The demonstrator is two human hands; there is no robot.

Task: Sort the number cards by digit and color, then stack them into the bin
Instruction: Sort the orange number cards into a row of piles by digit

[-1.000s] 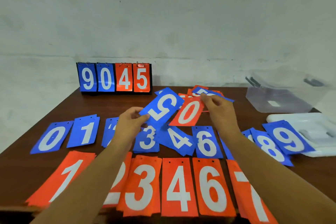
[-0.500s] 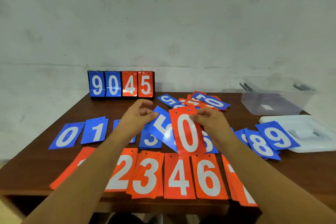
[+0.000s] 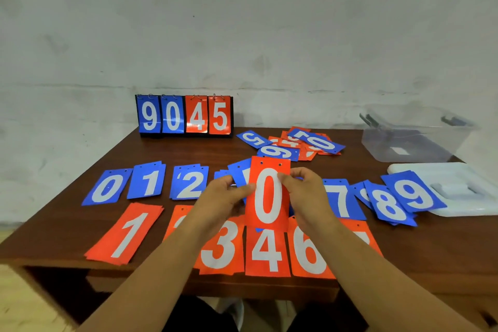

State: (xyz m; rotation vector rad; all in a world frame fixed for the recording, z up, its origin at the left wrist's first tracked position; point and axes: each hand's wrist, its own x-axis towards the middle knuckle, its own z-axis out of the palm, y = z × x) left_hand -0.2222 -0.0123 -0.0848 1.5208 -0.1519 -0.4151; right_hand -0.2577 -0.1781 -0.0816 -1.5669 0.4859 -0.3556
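Head view: the brown table (image 3: pixel 188 153) has bare wood along its left edge and in the strip between the flip scoreboard (image 3: pixel 184 114) at the back and the blue row. The front edge is crowded, and the red row of 1 (image 3: pixel 126 234), 3, 4 and 6 reaches almost to the lip. The blue row (image 3: pixel 106 187) runs 0, 1, 2, then 7, 8, 9 on the right, where the 9 overlaps a white lid (image 3: pixel 458 191). A loose unsorted pile (image 3: pixel 296 143) lies at the back. The clear bin (image 3: pixel 409 137) stands at the far right corner, well apart from the hands.

Both forearms reach in from below, hands close together over the middle. The right hand (image 3: pixel 304 194) pinches the red 0 card (image 3: pixel 269 197) by its right edge, holding it upright above the rows. The left hand (image 3: pixel 223 197) pinches a blue card (image 3: pixel 239 172) tucked behind it, thumb at the red card's left edge.
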